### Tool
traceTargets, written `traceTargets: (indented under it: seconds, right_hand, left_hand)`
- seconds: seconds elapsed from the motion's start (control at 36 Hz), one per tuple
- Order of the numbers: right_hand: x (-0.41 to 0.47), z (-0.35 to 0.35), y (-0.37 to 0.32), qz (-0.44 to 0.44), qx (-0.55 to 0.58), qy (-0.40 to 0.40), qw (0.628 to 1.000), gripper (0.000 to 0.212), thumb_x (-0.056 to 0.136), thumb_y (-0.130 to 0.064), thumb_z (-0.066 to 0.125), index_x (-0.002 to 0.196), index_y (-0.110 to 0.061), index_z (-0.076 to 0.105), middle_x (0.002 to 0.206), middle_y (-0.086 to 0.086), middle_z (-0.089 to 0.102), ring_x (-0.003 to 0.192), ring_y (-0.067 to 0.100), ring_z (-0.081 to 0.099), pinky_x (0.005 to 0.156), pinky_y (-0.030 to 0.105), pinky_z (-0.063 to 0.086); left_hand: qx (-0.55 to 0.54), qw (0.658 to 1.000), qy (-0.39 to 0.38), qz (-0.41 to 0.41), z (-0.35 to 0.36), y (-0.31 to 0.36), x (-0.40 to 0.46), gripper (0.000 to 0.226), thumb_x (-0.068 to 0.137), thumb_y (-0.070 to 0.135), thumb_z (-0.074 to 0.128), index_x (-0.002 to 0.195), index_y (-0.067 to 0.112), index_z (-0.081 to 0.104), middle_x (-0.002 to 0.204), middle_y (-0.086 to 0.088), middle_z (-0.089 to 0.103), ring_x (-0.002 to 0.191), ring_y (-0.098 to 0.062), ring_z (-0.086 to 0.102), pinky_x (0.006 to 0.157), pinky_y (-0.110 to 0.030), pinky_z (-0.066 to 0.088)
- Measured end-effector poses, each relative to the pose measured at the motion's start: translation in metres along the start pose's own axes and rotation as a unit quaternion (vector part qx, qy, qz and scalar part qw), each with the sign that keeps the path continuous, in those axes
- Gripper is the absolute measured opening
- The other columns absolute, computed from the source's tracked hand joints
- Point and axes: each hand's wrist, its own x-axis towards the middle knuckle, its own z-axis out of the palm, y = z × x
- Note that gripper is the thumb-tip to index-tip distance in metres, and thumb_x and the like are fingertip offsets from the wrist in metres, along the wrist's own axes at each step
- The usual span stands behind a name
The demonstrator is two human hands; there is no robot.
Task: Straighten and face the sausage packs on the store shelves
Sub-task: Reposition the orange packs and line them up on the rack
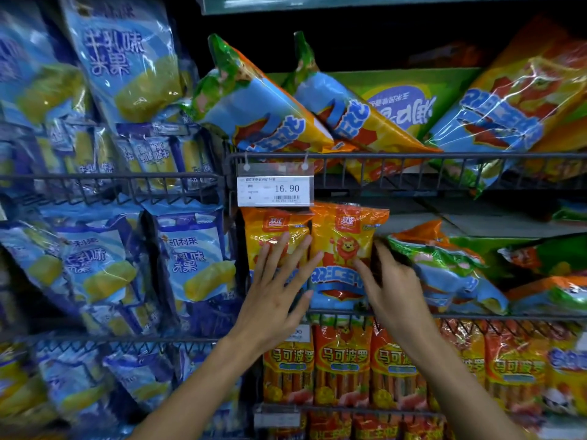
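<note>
Fingers of left hand (276,293) splayed flat on one upright pack (275,239); right hand (392,281) grips neighbouring lion pack (346,249). Risk: slumped packs (444,271) alongside slide in.

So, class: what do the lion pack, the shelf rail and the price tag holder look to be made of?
Lion pack: glossy plastic film, with creases and glare. Shelf rail: dark wire, probably coated metal. Price tag holder: clear plastic sleeve, seemingly over a paper label.

gap behind lion pack (344,255) open; fallen packs (444,268) block right; wire rail (476,316) fronts shelf
</note>
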Motion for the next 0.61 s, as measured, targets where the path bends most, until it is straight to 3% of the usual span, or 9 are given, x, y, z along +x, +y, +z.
traceTargets:
  seconds: [0.06,0.11,0.17,0.28,0.39,0.47,0.61]
  right_hand:
    - [-0.015,0.007,0.001,-0.005,0.020,0.008,1.000,0.067,0.101,-0.045,0.053,0.157,-0.015,0.032,0.148,0.001,0.054,0.134,0.017,0.054,0.105,0.028,0.048]
    - [-0.032,0.015,-0.002,-0.032,0.046,0.027,0.998,0.075,0.100,-0.040,0.056,0.163,-0.018,0.019,0.166,-0.005,0.029,0.152,0.009,0.028,0.120,0.017,0.026]
    - [-0.046,0.023,-0.007,-0.077,0.056,0.054,0.994,0.078,0.098,-0.027,0.061,0.162,-0.012,0.019,0.170,-0.002,0.018,0.155,0.011,0.018,0.123,0.018,0.018]
    - [-0.050,0.034,-0.012,-0.142,0.033,0.081,0.986,0.079,0.094,-0.011,0.068,0.159,-0.002,0.024,0.170,0.007,0.015,0.157,0.026,0.014,0.126,0.038,0.021]
    - [-0.034,0.038,-0.018,-0.156,-0.018,0.070,0.985,0.077,0.096,-0.016,0.067,0.160,-0.006,0.025,0.171,0.006,0.013,0.158,0.029,0.009,0.128,0.045,0.017]
    - [-0.020,0.043,-0.022,-0.176,-0.060,0.078,0.979,0.071,0.100,-0.021,0.065,0.159,-0.008,0.028,0.170,0.007,0.016,0.158,0.030,0.008,0.127,0.052,0.012]
    - [0.004,0.047,-0.022,-0.130,-0.113,0.027,0.985,0.072,0.101,-0.047,0.048,0.163,-0.024,0.019,0.172,-0.002,0.004,0.159,0.023,-0.003,0.128,0.045,-0.003]
  left_hand:
    - [0.023,1.000,-0.010,0.009,0.002,0.004,0.004,0.064,0.109,0.040,0.044,0.164,0.029,0.013,0.172,0.005,-0.001,0.158,-0.029,-0.006,0.127,-0.056,0.001]
    - [0.035,0.999,-0.020,0.002,0.005,0.005,0.005,0.063,0.109,0.043,0.040,0.164,0.030,0.011,0.172,0.006,-0.001,0.158,-0.029,-0.006,0.126,-0.058,0.006]
    - [0.046,0.999,-0.024,-0.009,0.008,0.005,0.003,0.064,0.109,0.044,0.041,0.164,0.030,0.011,0.172,0.005,0.000,0.158,-0.030,-0.005,0.125,-0.059,0.009]
    - [0.032,0.999,-0.012,-0.003,0.007,0.005,0.000,0.065,0.108,0.043,0.046,0.163,0.029,0.016,0.172,0.004,0.004,0.158,-0.031,-0.003,0.125,-0.060,0.008]
    - [-0.002,0.999,0.034,-0.005,0.001,-0.005,-0.002,0.061,0.105,0.035,0.055,0.160,0.025,0.030,0.170,0.006,0.016,0.158,-0.030,0.004,0.127,-0.056,0.007]
    - [0.013,0.999,0.048,-0.012,-0.001,-0.014,0.003,0.065,0.105,0.033,0.054,0.161,0.018,0.025,0.171,0.002,0.014,0.159,-0.026,0.008,0.127,-0.054,0.011]
    - [0.046,0.998,0.041,-0.026,0.005,-0.021,0.013,0.067,0.107,0.040,0.046,0.163,0.019,0.017,0.172,0.002,0.009,0.159,-0.022,0.006,0.128,-0.048,0.007]
